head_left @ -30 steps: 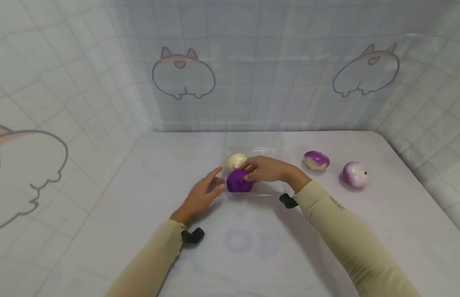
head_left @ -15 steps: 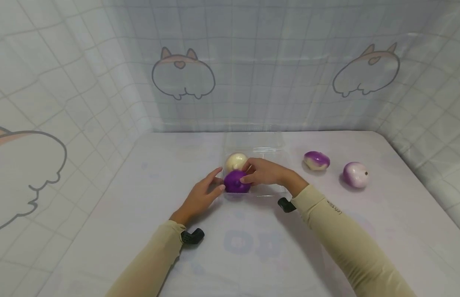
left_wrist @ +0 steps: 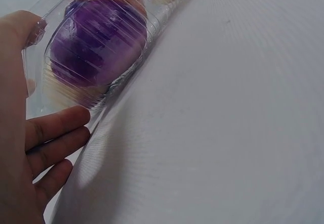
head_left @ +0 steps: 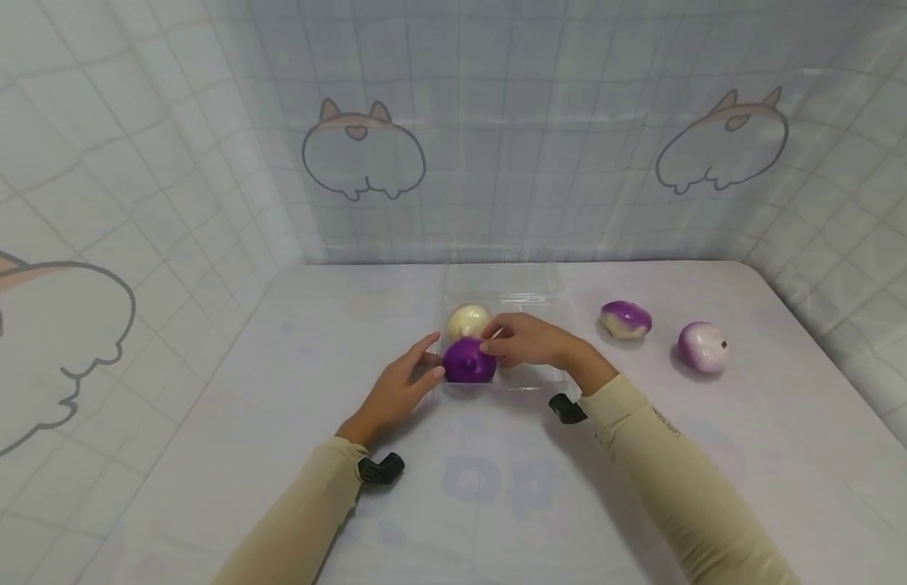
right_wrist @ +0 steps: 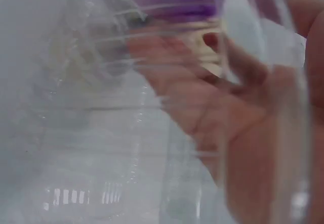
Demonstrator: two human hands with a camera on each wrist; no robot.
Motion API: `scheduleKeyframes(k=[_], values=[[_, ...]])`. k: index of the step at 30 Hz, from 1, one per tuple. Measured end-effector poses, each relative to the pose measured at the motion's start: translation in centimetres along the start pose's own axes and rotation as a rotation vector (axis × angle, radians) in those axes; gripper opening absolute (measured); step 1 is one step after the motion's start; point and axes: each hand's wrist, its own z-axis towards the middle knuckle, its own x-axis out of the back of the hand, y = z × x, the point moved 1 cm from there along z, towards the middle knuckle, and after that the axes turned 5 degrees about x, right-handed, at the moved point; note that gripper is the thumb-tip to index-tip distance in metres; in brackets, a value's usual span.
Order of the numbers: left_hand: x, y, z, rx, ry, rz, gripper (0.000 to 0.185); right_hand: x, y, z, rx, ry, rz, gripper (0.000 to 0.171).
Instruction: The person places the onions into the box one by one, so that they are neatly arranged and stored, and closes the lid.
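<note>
In the head view a purple-topped turnip (head_left: 469,361) sits at the front left inside a clear plastic clamshell box (head_left: 530,380). Behind it lies a cream turnip (head_left: 468,319) in the same box. My right hand (head_left: 530,340) reaches over the box, thumb tip right at the purple turnip's edge. The right wrist view shows these fingers (right_wrist: 172,62) stretched to the turnip's cream underside, with the thumb apart from it. My left hand (head_left: 397,386) is at the box's left wall; its fingers (left_wrist: 61,125) lie fairly straight along the outside and the thumb touches the rim.
Two more purple-and-white turnips lie right of the box: a nearer-to-box turnip (head_left: 626,319) and a farther turnip (head_left: 704,348). The box's open lid (head_left: 501,278) lies back toward the tiled-pattern curtain (head_left: 541,187). A pale cloth covers the table (head_left: 336,317).
The purple turnip has shifted slightly left against the box's side. My right thumb has drawn back up and right from its face. The left hand has stayed in place.
</note>
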Motion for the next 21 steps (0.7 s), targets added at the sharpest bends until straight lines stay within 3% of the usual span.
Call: scheduleKeyframes(k=[11,21], values=[[-0.1,0.2,-0.2,-0.011,-0.013,0.010,0.061,2.1,0.7,-2.1,0.064,0.071,0.067,0.047],[0.0,0.0,-0.1,-0.011,0.006,-0.003,0.061,3.7,1.2,-4.7,0.158,0.172,0.197,0.040]])
